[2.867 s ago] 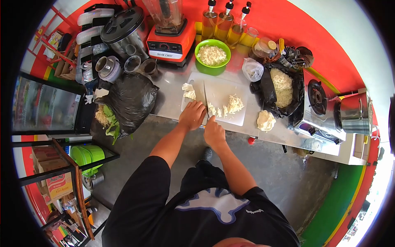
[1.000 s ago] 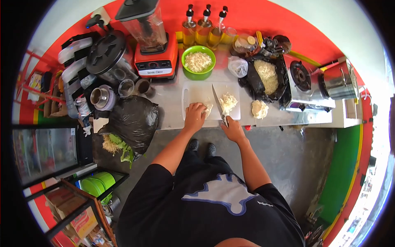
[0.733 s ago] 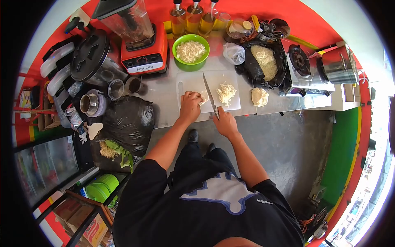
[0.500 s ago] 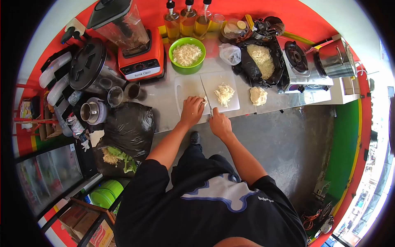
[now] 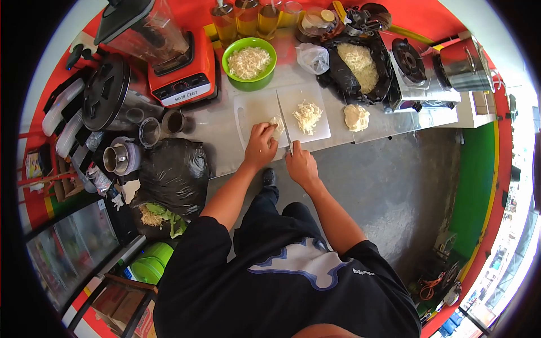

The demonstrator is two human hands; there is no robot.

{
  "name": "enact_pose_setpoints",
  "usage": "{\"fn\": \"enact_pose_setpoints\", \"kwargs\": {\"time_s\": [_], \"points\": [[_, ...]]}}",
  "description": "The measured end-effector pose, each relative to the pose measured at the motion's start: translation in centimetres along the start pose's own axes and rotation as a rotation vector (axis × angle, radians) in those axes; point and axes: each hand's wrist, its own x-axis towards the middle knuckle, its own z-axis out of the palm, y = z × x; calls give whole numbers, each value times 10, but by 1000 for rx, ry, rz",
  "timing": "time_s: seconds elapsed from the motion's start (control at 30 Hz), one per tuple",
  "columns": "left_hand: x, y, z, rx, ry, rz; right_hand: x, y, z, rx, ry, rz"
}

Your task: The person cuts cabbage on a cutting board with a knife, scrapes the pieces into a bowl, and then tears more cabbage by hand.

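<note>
A white cutting board [image 5: 248,112] lies at the counter's front edge. My right hand [image 5: 302,164] is closed around the handle of a knife [image 5: 284,121], whose blade points away from me across the board. Left of the blade, my left hand [image 5: 261,147] has its fingers curled and pressed onto a pale, cabbage-like piece [image 5: 276,122]. To the right of the knife sits a loose heap of pale shreds [image 5: 307,117]. A larger pale lump [image 5: 357,118] rests on the counter beyond the board's right side.
Behind the board stands a green bowl [image 5: 248,85] of pale shreds. A black bag [image 5: 345,84] with more shreds lies next to a gas stove [image 5: 417,93]. On the left are a red blender [image 5: 186,79], cups and a full black bag [image 5: 174,169]. Oil bottles [image 5: 247,22] line the back.
The view has tilted slightly, moving the counter items upward. My left hand has shifted a little left of the blade, and more of the pale piece shows. My right hand still grips the knife.
</note>
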Motion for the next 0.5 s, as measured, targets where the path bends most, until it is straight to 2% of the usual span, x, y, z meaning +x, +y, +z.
{"fn": "enact_pose_setpoints", "kwargs": {"time_s": [0.1, 0.17, 0.2, 0.27, 0.5], "points": [[1, 1, -4, -20, -58, -38, -6, -1, -1, 21, 41, 8], [4, 11, -4, 18, -54, -169, -11, -2, 0, 63, 86, -35], [6, 13, -2, 19, -51, -157, -11, -4, -1, 65, 97, -37], [10, 19, 1, -13, -82, -364, -13, -10, -2, 9, 25, -50], [13, 15, 1, 29, -114, -379, -18, -15, 14, -27, -5, -51]]}}
